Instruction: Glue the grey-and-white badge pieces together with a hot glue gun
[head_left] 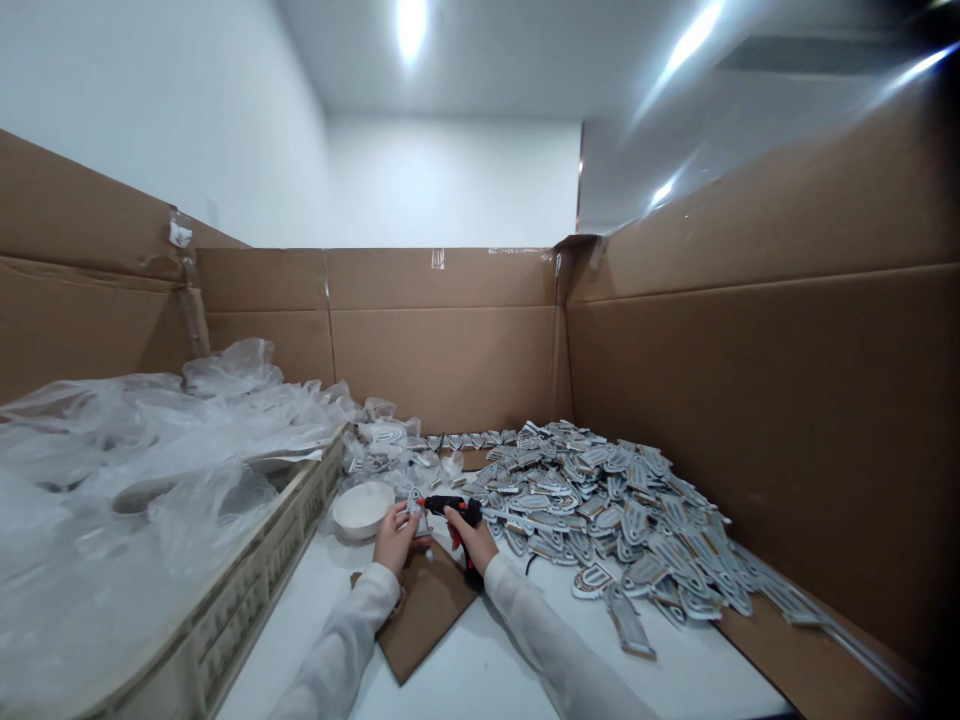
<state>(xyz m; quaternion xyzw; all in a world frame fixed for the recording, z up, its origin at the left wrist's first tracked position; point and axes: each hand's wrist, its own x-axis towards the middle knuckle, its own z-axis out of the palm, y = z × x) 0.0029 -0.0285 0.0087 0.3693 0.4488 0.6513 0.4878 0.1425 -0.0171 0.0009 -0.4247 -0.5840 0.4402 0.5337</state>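
My right hand [474,543] is wrapped round a black hot glue gun [444,504] with a red-orange nozzle that points left. Between the fingers of my left hand [395,540] is a small flat grey-and-white piece [416,508], right at the nozzle; its exact kind is too small to tell. Both hands are above a brown cardboard sheet [426,620] lying on the white table. Just left of my left hand stands a white bowl [364,508].
A large heap of grey-and-white flat pieces [600,490] covers the right side. On the left, a cream plastic crate [262,565] holds clear plastic bags [150,430]. Tall cardboard walls [450,360] enclose the back and sides. A row of similar pieces [472,440] lies at the back.
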